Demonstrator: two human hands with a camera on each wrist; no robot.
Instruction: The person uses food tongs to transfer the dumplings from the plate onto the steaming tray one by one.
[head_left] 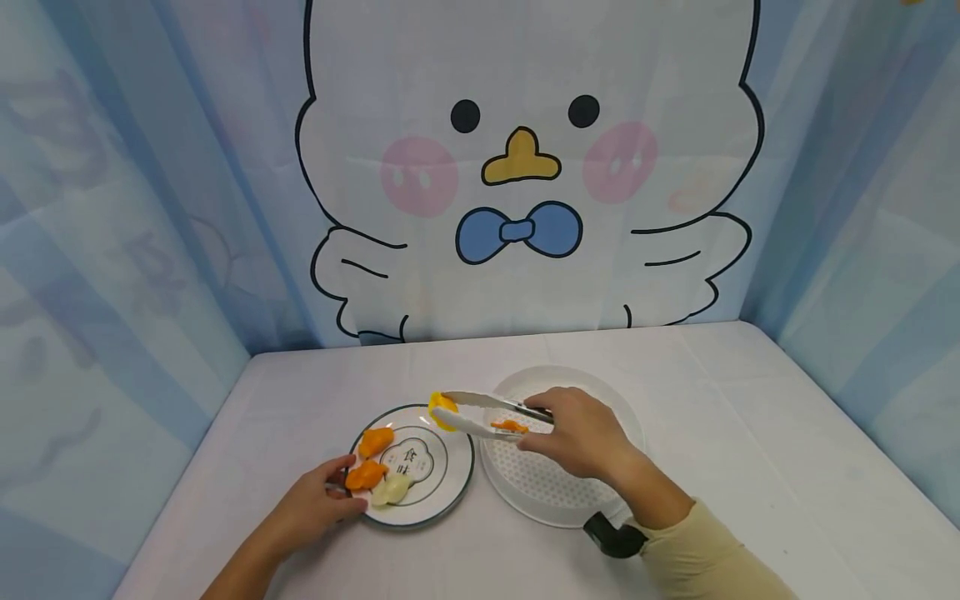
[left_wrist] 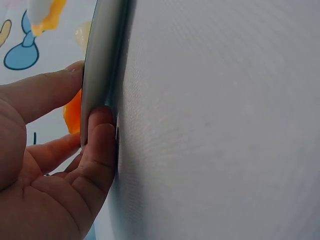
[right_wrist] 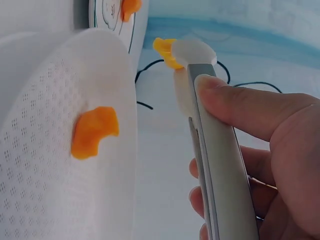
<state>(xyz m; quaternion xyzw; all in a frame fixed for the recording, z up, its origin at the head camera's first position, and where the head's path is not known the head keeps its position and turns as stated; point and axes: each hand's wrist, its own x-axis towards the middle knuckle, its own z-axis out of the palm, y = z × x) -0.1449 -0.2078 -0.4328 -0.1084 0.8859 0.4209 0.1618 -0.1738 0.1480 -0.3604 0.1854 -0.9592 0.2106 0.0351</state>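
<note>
Yellow piece (head_left: 437, 408) sits mid-frame in tongs (head_left: 478, 400). Right hand (head_left: 576, 432) squeezes them; lower left, left hand (head_left: 315, 502) pinches a plate (head_left: 441, 479) with its fingers.

**A Cloth-Walled Booth Round a Table**

We take this for a small staged booth: a cartoon-bird backdrop (head_left: 517, 304) hangs behind a pale tabletop (head_left: 780, 458), and blue-and-white printed drapes (head_left: 112, 208) close in both sides. The plate (head_left: 450, 471) and perforated basket (head_left: 536, 490) lend a kitchen note, but what building surrounds us we cannot tell.
</note>
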